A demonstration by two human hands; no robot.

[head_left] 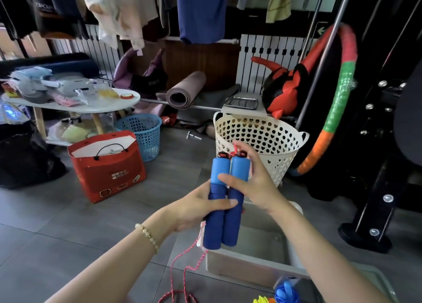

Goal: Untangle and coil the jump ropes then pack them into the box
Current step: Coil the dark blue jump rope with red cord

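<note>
Just above the box (230, 268), the left hand (196, 209) has its grip curled round the handles (225, 225) low down. The right hand (253, 184) has its grip clasping their tops, perhaps pinching the rope (182, 270), which dangles left of the box.

I hold two blue foam jump-rope handles (214, 229) upright, side by side. Pink cord (185, 280) dangles beside the grey box (239, 271).

I see the 2 handles (214, 229) side by side over the box (239, 270) — the basket (262, 138) behind them, the bag (107, 172) on the floor (57, 211) to the left, the table (127, 99) behind it.
</note>
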